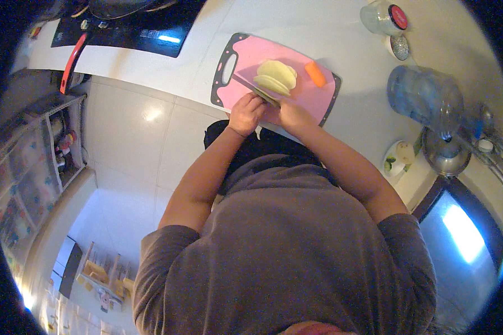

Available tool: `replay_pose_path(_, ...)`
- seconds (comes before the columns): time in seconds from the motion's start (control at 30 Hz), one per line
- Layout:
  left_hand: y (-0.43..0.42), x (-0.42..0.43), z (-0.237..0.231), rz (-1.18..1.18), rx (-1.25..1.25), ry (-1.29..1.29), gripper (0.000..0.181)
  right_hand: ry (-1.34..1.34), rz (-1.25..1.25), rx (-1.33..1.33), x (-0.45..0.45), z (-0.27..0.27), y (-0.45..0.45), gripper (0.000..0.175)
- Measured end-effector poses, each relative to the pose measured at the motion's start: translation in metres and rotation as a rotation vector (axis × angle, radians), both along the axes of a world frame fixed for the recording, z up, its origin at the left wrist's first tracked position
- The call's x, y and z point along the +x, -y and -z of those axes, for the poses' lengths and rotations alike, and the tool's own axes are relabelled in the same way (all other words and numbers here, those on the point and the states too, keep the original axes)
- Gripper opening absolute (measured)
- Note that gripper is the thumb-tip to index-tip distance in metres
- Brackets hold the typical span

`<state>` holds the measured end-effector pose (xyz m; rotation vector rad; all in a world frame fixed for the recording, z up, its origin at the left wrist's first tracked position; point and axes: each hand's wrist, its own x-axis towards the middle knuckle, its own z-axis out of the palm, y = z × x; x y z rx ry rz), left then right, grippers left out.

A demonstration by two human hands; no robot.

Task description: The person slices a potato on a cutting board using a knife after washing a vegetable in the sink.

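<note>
A pink cutting board point(272, 50) with dark edges and a handle slot lies at the counter's front edge. On it, several thin, pale green vegetable slices point(276, 74) overlap in a pile, with a carrot piece point(315, 74) to their right. My right hand point(295, 115) grips a knife whose handle is hidden by the fingers. The blade point(247, 81) slants toward the upper left, in front of the pile. At the board's near edge, my left hand point(247, 113) has bent fingers on a narrow green vegetable piece point(267, 97) beside the blade; the fingertips are partly hidden.
A black cooktop point(151, 37) carries a pan with a red handle point(72, 63) jutting over the counter edge. To the right are a red-lidded jar point(397, 17), a large clear plastic bottle point(423, 92), a plate with food pieces point(396, 161) and a metal bowl point(447, 157).
</note>
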<state>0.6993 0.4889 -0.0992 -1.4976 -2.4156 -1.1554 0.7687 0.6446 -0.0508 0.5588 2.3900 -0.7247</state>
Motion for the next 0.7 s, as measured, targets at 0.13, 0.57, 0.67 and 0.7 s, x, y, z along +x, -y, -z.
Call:
replay_pose_path(0.13, 0.001, -0.003, -0.001, 0.012, 0.002, -0.002, 0.026, 0.073, -0.024, -0.027, -0.003, -0.003, -0.010, 0.027)
replay_pose_path(0.57, 0.005, -0.004, 0.000, 0.031, -0.030, 0.009, 0.028, -0.267, -0.247, -0.001, 0.035, -0.054, -0.020, 0.022)
replay_pose_path(0.67, 0.004, -0.005, -0.002, 0.035, -0.058, 0.012, 0.027, -0.013, -0.226, 0.028, 0.037, -0.074, -0.019, 0.021)
replay_pose_path(0.7, 0.003, -0.005, -0.003, 0.043, -0.067, 0.028, 0.027, -0.013, -0.223, 0.029, 0.040, -0.075, -0.019, 0.021)
